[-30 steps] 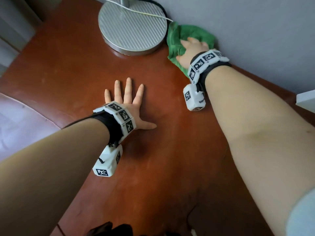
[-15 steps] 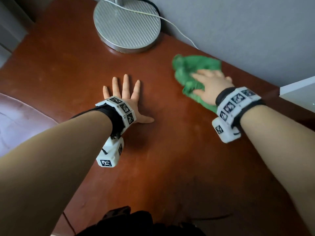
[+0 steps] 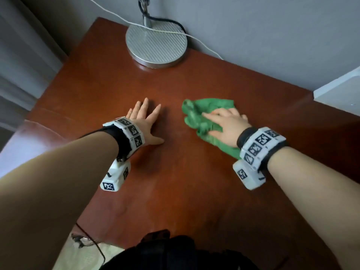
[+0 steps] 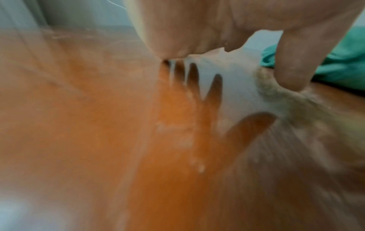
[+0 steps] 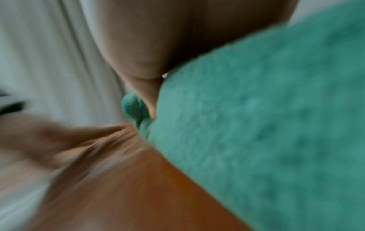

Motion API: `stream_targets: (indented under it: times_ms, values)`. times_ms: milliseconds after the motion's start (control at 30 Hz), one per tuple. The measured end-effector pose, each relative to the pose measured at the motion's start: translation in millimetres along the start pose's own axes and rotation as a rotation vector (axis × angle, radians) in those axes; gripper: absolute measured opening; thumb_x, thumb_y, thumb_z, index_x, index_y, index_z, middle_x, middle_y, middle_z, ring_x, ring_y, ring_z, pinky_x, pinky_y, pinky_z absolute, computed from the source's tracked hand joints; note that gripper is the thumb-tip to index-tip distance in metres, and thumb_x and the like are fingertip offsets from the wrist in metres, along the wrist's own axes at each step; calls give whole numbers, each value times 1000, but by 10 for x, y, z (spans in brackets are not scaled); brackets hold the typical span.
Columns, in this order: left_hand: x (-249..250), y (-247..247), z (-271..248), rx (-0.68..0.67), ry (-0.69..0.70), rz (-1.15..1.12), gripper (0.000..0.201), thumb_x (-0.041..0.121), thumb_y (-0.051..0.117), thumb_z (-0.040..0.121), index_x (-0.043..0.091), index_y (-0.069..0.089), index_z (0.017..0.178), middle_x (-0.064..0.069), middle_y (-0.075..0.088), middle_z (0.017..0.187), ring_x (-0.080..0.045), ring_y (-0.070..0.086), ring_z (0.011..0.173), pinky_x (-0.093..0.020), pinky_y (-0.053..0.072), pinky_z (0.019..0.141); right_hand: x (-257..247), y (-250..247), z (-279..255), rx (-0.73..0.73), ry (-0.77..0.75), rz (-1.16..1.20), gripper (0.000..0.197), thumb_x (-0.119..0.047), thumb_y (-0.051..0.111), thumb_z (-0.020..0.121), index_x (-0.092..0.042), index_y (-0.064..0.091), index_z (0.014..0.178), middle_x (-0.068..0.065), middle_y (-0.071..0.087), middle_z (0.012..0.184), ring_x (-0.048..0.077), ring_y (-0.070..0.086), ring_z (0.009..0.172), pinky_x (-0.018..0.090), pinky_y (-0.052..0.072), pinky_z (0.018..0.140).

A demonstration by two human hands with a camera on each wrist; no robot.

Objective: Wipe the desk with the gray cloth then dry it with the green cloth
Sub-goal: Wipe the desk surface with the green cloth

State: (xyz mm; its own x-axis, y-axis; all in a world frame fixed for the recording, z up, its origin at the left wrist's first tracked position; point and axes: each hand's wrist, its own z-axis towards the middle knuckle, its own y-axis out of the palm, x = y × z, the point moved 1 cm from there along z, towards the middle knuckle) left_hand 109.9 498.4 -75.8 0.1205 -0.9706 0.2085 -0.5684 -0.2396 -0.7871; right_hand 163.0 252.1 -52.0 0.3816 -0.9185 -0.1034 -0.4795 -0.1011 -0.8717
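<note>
The green cloth point(image 3: 196, 117) lies bunched on the reddish-brown desk point(image 3: 185, 182), right of centre. My right hand point(image 3: 224, 121) lies flat on top of it, fingers stretched out and pressing it onto the wood. The right wrist view is blurred and mostly filled by the green cloth point(image 5: 266, 132) under the palm. My left hand point(image 3: 145, 118) rests flat on the bare desk just left of the cloth, fingers spread, holding nothing. In the left wrist view the green cloth point(image 4: 339, 67) shows at the right edge past the thumb. No gray cloth is in view.
A round metal lamp base point(image 3: 155, 45) stands at the back of the desk by the wall, with a white cable point(image 3: 202, 43) trailing right. A white object point(image 3: 339, 90) juts in at the right edge. Dark cables hang off the front left corner.
My right hand has dragged the green cloth from the back corner beside the lamp base forward and toward the middle of the desk. My left hand has stayed flat in place.
</note>
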Motion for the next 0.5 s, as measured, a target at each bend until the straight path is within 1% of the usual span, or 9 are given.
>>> stream_targets:
  times_ms: [67, 100, 133, 200, 267, 333, 400, 467, 500]
  values:
    - [-134, 89, -180, 45, -82, -27, 99, 62, 56, 81, 37, -14, 147, -3, -26, 154, -22, -21, 143, -39, -6, 117, -39, -80, 244, 113, 228, 127, 55, -49, 40, 93, -43, 20, 144, -7, 21, 151, 29, 20, 136, 50, 23, 106]
    - [-206, 147, -260, 59, -131, -39, 98, 63, 54, 81, 37, -14, 146, -3, -26, 154, -23, -21, 143, -40, -6, 117, -96, -71, 335, 134, 302, 137, 54, -51, 38, 92, -43, 20, 143, -6, 19, 151, 30, 20, 135, 51, 23, 106]
    - [-284, 215, -334, 65, -173, -44, 97, 64, 52, 81, 37, -14, 146, -3, -25, 154, -23, -21, 143, -41, -6, 117, -188, -44, 379, 130, 317, 96, 54, -53, 38, 92, -44, 21, 142, -6, 18, 151, 30, 20, 135, 51, 24, 105]
    - [-403, 374, -489, 71, -207, -19, 96, 65, 51, 81, 36, -13, 147, -4, -24, 155, -25, -20, 143, -41, -8, 118, -400, 40, 312, 101, 219, 12, 54, -54, 39, 91, -46, 22, 141, -6, 18, 151, 30, 19, 135, 51, 24, 105]
    - [-451, 521, -619, 89, -196, 20, 95, 66, 49, 81, 36, -11, 147, -5, -23, 155, -26, -20, 143, -42, -9, 117, -605, 190, 62, 81, 36, -64, 54, -52, 42, 91, -47, 23, 141, -7, 17, 151, 30, 16, 136, 51, 22, 106]
    - [-448, 613, -730, 124, -202, 17, 92, 66, 47, 82, 36, -9, 148, -4, -22, 155, -26, -20, 143, -43, -8, 117, -772, 383, -285, 43, -158, -124, 54, -46, 45, 91, -48, 22, 141, -8, 15, 152, 28, 12, 137, 52, 20, 107]
    - [-447, 674, -862, 139, -225, 1, 90, 66, 47, 83, 36, -8, 148, -4, -21, 155, -26, -20, 143, -45, -8, 116, -862, 540, -599, -13, -289, -156, 53, -38, 46, 92, -48, 24, 140, -9, 15, 151, 26, 12, 137, 51, 21, 106]
    - [-456, 766, -1009, 130, -233, 2, 90, 66, 47, 83, 37, -8, 148, -3, -21, 156, -26, -20, 143, -46, -8, 116, -841, 568, -742, -14, -322, -157, 51, -34, 46, 93, -46, 28, 140, -9, 21, 149, 25, 17, 134, 48, 25, 104]
    - [-468, 828, -1082, 119, -235, 9, 90, 66, 46, 83, 37, -9, 148, -3, -21, 155, -26, -20, 143, -46, -8, 116, -794, 539, -723, 13, -272, -130, 51, -35, 46, 93, -45, 29, 140, -8, 24, 147, 25, 20, 133, 47, 26, 104]
